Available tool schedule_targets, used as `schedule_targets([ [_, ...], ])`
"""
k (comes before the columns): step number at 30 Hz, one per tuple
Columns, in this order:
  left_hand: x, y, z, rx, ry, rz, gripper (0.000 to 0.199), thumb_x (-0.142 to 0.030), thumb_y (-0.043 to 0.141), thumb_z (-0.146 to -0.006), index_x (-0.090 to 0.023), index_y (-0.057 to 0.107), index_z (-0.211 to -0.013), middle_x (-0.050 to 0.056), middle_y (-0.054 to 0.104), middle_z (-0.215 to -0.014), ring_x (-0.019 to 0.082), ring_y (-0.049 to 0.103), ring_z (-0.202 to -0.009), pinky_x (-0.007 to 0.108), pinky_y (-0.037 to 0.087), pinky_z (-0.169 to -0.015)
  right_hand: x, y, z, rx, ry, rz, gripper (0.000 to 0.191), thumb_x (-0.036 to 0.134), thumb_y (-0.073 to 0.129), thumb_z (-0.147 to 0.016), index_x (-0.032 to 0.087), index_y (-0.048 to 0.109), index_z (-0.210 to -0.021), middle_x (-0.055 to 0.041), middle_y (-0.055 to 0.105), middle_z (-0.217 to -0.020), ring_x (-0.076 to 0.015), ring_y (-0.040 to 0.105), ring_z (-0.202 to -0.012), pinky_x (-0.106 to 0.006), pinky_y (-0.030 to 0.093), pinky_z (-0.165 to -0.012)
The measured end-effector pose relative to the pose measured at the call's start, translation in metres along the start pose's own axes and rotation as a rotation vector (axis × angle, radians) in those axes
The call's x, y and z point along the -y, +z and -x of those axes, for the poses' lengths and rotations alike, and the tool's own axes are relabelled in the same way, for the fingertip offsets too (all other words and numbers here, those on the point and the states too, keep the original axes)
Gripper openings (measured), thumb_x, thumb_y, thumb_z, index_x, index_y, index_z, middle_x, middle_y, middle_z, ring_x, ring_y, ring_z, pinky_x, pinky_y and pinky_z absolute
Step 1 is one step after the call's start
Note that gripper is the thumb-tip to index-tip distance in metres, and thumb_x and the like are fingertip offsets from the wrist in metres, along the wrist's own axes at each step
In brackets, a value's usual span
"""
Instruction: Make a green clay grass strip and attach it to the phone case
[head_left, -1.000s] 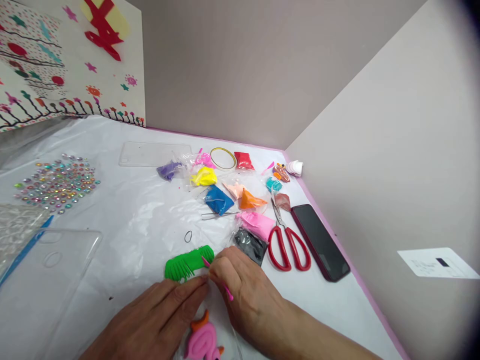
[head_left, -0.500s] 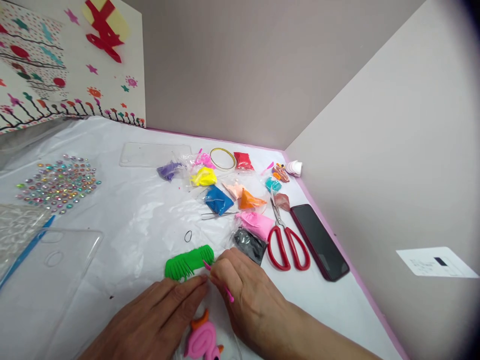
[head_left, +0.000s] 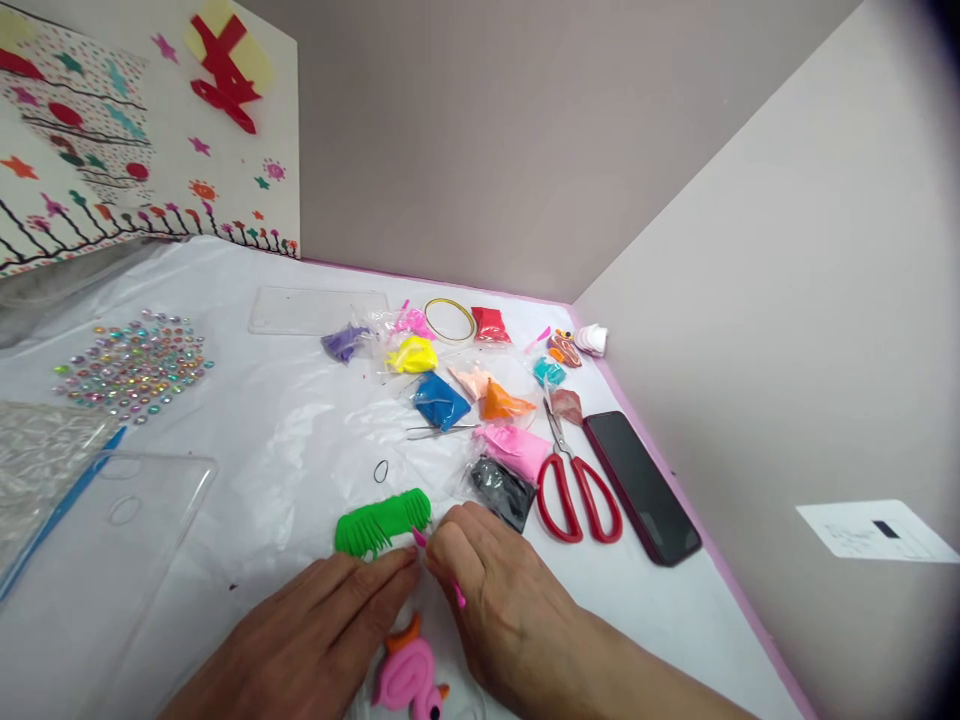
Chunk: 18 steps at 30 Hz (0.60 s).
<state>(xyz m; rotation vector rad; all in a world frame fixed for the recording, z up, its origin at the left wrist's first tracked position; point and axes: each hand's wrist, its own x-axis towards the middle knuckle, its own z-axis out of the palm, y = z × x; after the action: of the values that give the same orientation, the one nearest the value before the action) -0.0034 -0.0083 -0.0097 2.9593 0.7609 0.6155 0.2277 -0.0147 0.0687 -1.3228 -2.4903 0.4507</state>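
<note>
On a white-covered table (head_left: 292,470), our left hand (head_left: 315,620) rests, fingers together, perhaps bracing; we can't tell whether it grips anything. Just beyond it and our right hand (head_left: 510,600) lies a fringed green clay strip (head_left: 384,520). The right pinches a slim pink tool (head_left: 459,596), likely for control.

Wht-covered tbl (head_left: 285,500): red-hdl scissors (head_left: 560,446) as ref, phone (head_left: 642,488) just R of scissors, blk pkt (head_left: 502,488) just L, grn fringed strip (head_left: 384,520) farther L (direct contact unclear), gems (head_left: 150,366) far L.
</note>
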Motion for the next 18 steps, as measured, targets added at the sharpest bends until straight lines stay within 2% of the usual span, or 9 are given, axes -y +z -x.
schedule_targets([
  [4,-0.004,-0.012,-0.009,-0.042,0.022,-0.057,0.059,0.001,0.038,-0.086,-0.019,0.051,-0.141,-0.001,0.067,-0.136,0.012,0.066,-0.116,0.022,0.050,-0.101,0.002,0.000,0.001,0.029,-0.003,0.028,0.027,-0.006,0.036,-0.085,0.020,0.044,-0.091,-0.0048,0.055,-0.083,-0.0188,0.049,-0.074,-0.029,0.048,-0.066],
  [8,-0.013,-0.021,-0.016,-0.072,0.010,-0.083,0.058,0.005,0.034,-0.083,-0.014,0.055,-0.133,0.005,0.071,-0.130,0.016,0.069,-0.112,0.028,0.053,-0.097,0.001,0.003,0.000,0.030,-0.026,0.064,0.028,-0.007,0.037,-0.083,0.019,0.046,-0.089,-0.0053,0.056,-0.082,-0.0191,0.049,-0.073,-0.030,0.045,-0.067],
  [11,-0.021,-0.027,-0.022,0.013,-0.080,-0.007,0.054,0.006,0.034,-0.085,-0.012,0.057,-0.131,0.009,0.069,-0.132,0.021,0.067,-0.117,0.035,0.052,-0.101,-0.001,0.004,-0.001,-0.091,-0.056,0.000,0.027,-0.006,0.037,-0.081,0.020,0.046,-0.085,-0.0043,0.054,-0.078,-0.0185,0.046,-0.068,-0.029,0.040,-0.062],
  [13,-0.023,-0.036,-0.029,0.112,-0.120,0.105,0.050,0.006,0.037,-0.087,-0.010,0.057,-0.130,0.013,0.066,-0.135,0.024,0.066,-0.119,0.040,0.052,-0.102,-0.002,0.002,0.000,-0.188,-0.059,-0.095,0.022,0.000,0.039,-0.085,0.021,0.046,-0.083,-0.0031,0.052,-0.076,-0.0179,0.044,-0.066,-0.029,0.038,-0.061],
  [15,-0.023,-0.052,-0.038,0.162,-0.143,0.197,0.046,0.004,0.041,-0.087,-0.014,0.061,-0.125,0.010,0.068,-0.134,0.022,0.067,-0.118,0.037,0.054,-0.099,-0.002,-0.002,0.001,-0.249,-0.027,-0.183,0.016,0.007,0.041,-0.090,0.021,0.047,-0.083,-0.0021,0.052,-0.075,-0.0171,0.045,-0.065,-0.029,0.038,-0.061],
  [18,-0.019,-0.085,-0.055,0.189,-0.227,0.304,0.033,-0.008,0.047,-0.097,-0.024,0.064,-0.120,-0.003,0.076,-0.118,0.011,0.074,-0.099,0.020,0.057,-0.086,-0.006,-0.008,0.003,-0.306,0.062,-0.315,0.012,0.016,0.045,-0.096,0.020,0.051,-0.085,-0.0010,0.054,-0.076,-0.0158,0.050,-0.067,-0.028,0.040,-0.062],
])
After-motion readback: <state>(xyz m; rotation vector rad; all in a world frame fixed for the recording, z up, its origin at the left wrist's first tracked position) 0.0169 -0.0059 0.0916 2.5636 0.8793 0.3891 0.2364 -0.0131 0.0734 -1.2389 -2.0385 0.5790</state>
